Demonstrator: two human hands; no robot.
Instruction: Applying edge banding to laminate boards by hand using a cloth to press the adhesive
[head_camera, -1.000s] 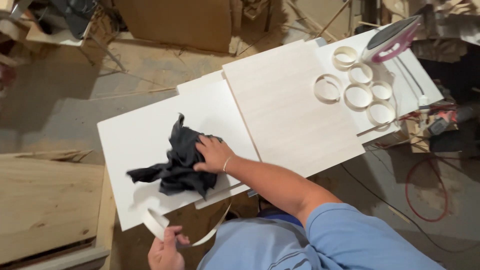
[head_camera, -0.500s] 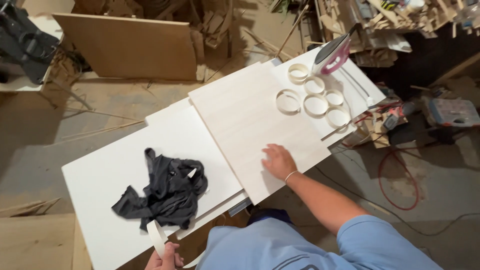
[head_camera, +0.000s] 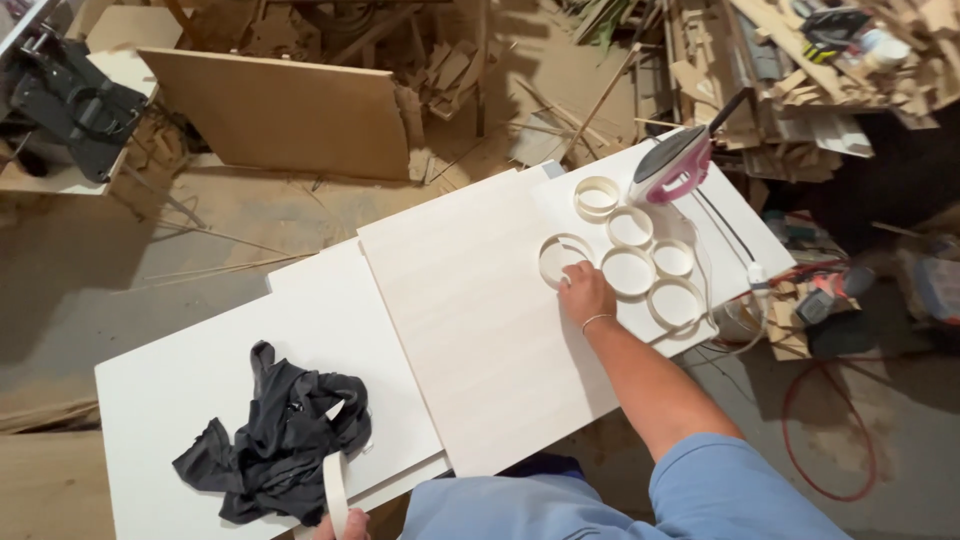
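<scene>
My right hand (head_camera: 585, 293) reaches across a pale wood-grain panel (head_camera: 470, 320) and its fingers touch a roll of white edge banding (head_camera: 560, 258). Several more white rolls (head_camera: 640, 265) lie just beyond it on a white board (head_camera: 740, 225). At the bottom edge only the top of my left hand (head_camera: 338, 526) shows, pinching a strip of white edge banding (head_camera: 333, 488) that stands up from it. A crumpled black cloth (head_camera: 280, 445) lies on the white board (head_camera: 180, 380) beside that strip.
A pink and white clothes iron (head_camera: 672, 165) stands behind the rolls, its cord trailing off the right edge. A brown board (head_camera: 290, 115) leans at the back. Wood scraps pile up at the top right, and a red cable (head_camera: 830, 430) loops on the floor.
My right hand left the black cloth and moved right across the wood-grain panel to the white rolls. My left hand kept hold of the strip.
</scene>
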